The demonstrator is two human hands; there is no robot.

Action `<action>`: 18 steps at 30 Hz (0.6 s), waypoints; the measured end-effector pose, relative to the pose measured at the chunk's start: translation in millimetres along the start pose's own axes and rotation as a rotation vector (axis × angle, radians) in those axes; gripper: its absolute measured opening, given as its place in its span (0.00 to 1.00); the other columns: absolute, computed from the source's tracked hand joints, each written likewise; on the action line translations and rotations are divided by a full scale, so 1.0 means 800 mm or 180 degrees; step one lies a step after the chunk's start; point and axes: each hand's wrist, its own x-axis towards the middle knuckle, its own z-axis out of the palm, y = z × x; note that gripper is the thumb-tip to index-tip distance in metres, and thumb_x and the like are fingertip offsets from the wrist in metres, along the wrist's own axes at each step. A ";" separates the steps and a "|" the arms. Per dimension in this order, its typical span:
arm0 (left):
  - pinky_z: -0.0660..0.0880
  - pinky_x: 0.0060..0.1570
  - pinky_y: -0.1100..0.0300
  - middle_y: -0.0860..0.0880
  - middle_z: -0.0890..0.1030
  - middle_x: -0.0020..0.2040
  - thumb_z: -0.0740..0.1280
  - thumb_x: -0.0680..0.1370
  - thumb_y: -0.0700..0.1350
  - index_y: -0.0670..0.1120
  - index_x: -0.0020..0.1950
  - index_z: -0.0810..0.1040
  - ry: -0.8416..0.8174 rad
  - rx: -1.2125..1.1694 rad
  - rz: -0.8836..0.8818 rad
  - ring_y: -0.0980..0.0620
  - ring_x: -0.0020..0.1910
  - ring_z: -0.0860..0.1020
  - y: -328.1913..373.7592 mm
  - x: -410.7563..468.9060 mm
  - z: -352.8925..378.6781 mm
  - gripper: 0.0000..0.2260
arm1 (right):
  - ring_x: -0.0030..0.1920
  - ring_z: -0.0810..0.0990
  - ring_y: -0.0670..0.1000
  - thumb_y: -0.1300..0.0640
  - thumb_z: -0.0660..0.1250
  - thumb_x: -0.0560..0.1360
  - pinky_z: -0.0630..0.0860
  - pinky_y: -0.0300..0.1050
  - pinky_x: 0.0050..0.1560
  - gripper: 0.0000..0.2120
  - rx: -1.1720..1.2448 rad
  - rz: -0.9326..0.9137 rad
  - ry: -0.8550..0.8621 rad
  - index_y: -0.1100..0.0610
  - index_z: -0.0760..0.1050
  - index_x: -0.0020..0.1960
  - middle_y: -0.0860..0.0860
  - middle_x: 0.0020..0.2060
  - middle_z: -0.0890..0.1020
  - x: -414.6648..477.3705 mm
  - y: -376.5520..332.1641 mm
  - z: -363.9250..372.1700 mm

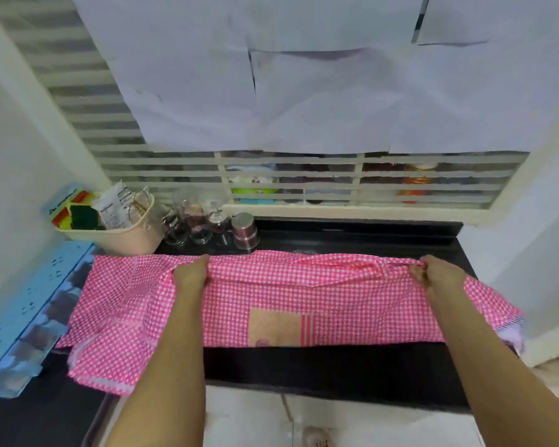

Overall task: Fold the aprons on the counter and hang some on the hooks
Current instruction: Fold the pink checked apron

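Two bare forearms reach forward over the black counter (pixel 336 369), where a pink checked apron (pixel 271 295) lies spread with its long axis running left to right along the counter's length. The left hand (pixel 191 274) grips the apron's far edge, fingers curled into the cloth. The right hand (pixel 439 274) pinches a bunched fold of the same far edge near the right end. A tan pocket patch (pixel 275 327) faces up near the front edge. The apron's left end fans out towards the near-left corner, and its right end droops over the counter's side. Behind it stand a cream basket (pixel 126 241), glass jars (pixel 194 227) and a steel canister (pixel 244 230).
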 end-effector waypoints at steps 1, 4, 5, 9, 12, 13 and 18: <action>0.74 0.61 0.43 0.36 0.76 0.64 0.73 0.67 0.60 0.35 0.67 0.70 -0.0063 0.0192 -0.0117 0.39 0.59 0.77 -0.002 0.000 0.014 0.39 | 0.23 0.76 0.43 0.68 0.62 0.76 0.72 0.32 0.22 0.08 -0.0301 -0.0073 -0.0039 0.60 0.71 0.39 0.54 0.34 0.74 0.012 0.005 0.008; 0.55 0.74 0.44 0.38 0.60 0.76 0.58 0.76 0.68 0.40 0.76 0.59 -0.0487 0.1433 -0.0085 0.38 0.74 0.60 -0.001 -0.010 0.054 0.40 | 0.37 0.78 0.51 0.65 0.65 0.74 0.74 0.32 0.24 0.09 -0.1152 -0.0178 -0.0151 0.65 0.77 0.54 0.54 0.40 0.78 0.064 0.033 0.035; 0.50 0.74 0.46 0.39 0.56 0.77 0.55 0.78 0.67 0.41 0.78 0.55 -0.0614 0.1995 0.0021 0.39 0.76 0.55 -0.009 -0.015 0.062 0.39 | 0.42 0.78 0.54 0.64 0.64 0.75 0.77 0.34 0.28 0.15 -0.1421 -0.0111 -0.0220 0.67 0.74 0.60 0.56 0.44 0.79 0.071 0.044 0.043; 0.40 0.73 0.44 0.37 0.37 0.77 0.61 0.75 0.67 0.42 0.78 0.37 -0.0965 0.3426 0.0304 0.37 0.76 0.40 -0.054 0.007 0.074 0.48 | 0.61 0.73 0.65 0.63 0.57 0.76 0.70 0.53 0.63 0.20 -0.2996 -0.0814 -0.0175 0.69 0.69 0.66 0.67 0.61 0.75 0.066 0.092 0.087; 0.40 0.73 0.41 0.39 0.35 0.77 0.68 0.71 0.65 0.44 0.77 0.34 -0.1039 0.3601 0.0356 0.37 0.76 0.37 -0.065 0.017 0.072 0.53 | 0.71 0.64 0.61 0.66 0.57 0.77 0.59 0.52 0.73 0.19 -0.3774 -0.2192 -0.0959 0.64 0.69 0.68 0.63 0.70 0.66 0.005 0.129 0.117; 0.40 0.73 0.41 0.39 0.35 0.77 0.69 0.71 0.64 0.44 0.77 0.35 -0.1048 0.3583 0.0387 0.38 0.76 0.37 -0.065 0.015 0.070 0.53 | 0.74 0.60 0.58 0.66 0.59 0.78 0.54 0.49 0.75 0.22 -0.3962 -0.2449 -0.1432 0.61 0.66 0.71 0.60 0.73 0.62 -0.015 0.149 0.127; 0.43 0.76 0.48 0.40 0.46 0.79 0.68 0.76 0.54 0.42 0.78 0.47 -0.0906 0.3572 0.0937 0.41 0.77 0.44 -0.066 -0.004 0.054 0.41 | 0.71 0.67 0.55 0.47 0.56 0.75 0.62 0.53 0.67 0.26 -0.5054 -0.2948 -0.3129 0.47 0.64 0.73 0.52 0.72 0.67 -0.094 0.246 0.153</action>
